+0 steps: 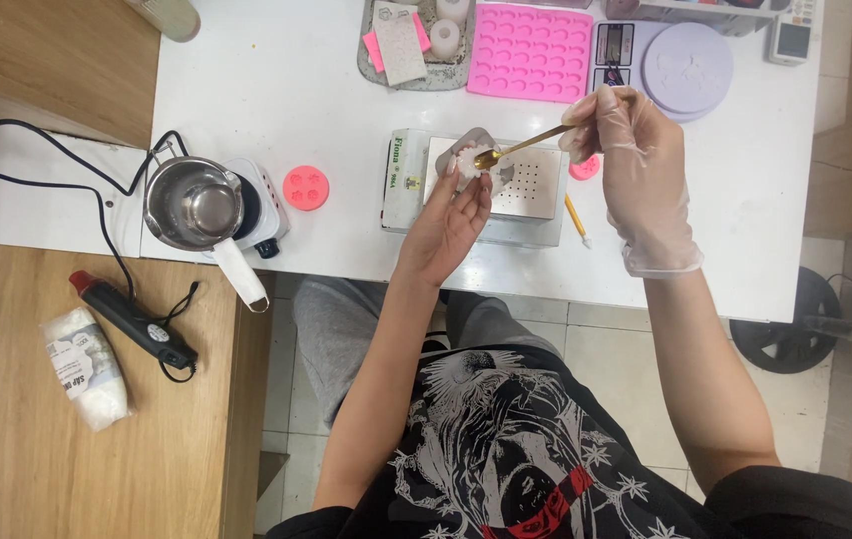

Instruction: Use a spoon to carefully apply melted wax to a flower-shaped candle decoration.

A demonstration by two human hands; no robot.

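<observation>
My left hand (449, 215), bare, holds a small clear cup (470, 158) with white material in it, above a metal scale platform (531, 182). My right hand (636, 170), in a clear glove, grips a gold spoon (521, 148) by its handle. The spoon's bowl rests at the cup's rim. Both hands hover over the white table (326, 90).
A steel melting pot (195, 203) sits on a small hot plate at the left. A round coral mould (305, 187), a pink silicone mould (530, 52), a lilac round mould (686, 68) and a tray (416, 50) lie on the table. A heat gun (132, 319) and a bag (85, 367) rest on the wooden desk.
</observation>
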